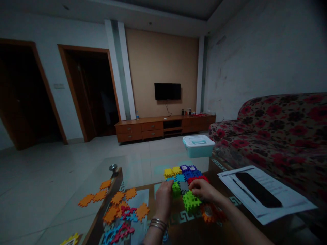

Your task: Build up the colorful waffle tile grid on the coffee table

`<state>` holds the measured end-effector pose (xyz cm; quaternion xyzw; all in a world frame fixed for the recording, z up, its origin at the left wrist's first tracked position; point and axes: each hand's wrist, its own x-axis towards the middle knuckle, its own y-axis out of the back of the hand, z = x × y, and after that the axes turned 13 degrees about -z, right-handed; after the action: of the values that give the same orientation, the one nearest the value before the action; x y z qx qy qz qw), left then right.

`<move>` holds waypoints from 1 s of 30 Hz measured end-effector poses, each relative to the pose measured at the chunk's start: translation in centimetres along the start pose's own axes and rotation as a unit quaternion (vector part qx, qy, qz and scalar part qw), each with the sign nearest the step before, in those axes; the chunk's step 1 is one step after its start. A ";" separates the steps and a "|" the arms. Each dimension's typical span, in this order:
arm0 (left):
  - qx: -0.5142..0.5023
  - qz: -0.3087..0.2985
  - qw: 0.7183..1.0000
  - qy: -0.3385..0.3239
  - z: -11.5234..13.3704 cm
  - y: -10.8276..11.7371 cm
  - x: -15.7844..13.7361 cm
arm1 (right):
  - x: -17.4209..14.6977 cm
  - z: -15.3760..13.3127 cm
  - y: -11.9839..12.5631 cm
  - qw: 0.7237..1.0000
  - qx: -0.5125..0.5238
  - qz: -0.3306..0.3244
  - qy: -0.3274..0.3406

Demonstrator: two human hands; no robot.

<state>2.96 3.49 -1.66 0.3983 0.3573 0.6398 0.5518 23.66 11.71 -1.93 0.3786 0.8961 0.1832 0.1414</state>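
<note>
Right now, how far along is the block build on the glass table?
Done: a joined cluster of yellow, blue, purple, red and green blocks sits on the glass table. In hand: the left hand and right hand both press on its near edge by a green block. Left: loose orange pieces and pink and blue ones lie unattached to the left.

Yellow foam puzzle piece [70, 240] cut off by the bottom edge, both forearms cut off there too, fingertips of the left hand [163, 199] hidden behind the colourful interlocking foam block cluster [185, 178], print on the white paper sheets [265, 194] too small to read
</note>
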 end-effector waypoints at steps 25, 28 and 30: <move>-0.049 0.004 0.993 -0.107 -2.4 -4.1 1.4 | 1.0 0.9 -0.6 1.000 -0.007 0.007 -0.006; -0.032 0.000 0.996 -0.089 -1.9 -3.6 1.2 | 1.1 0.7 -0.8 0.999 -0.031 0.010 -0.007; -0.025 -0.003 0.997 -0.077 -1.6 -3.2 1.1 | 1.2 0.5 -1.0 0.998 -0.055 0.015 -0.001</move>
<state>2.74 5.03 -5.10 0.4314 0.2988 0.6143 0.5892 22.44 12.03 -2.93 0.3840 0.8786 0.2344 0.1600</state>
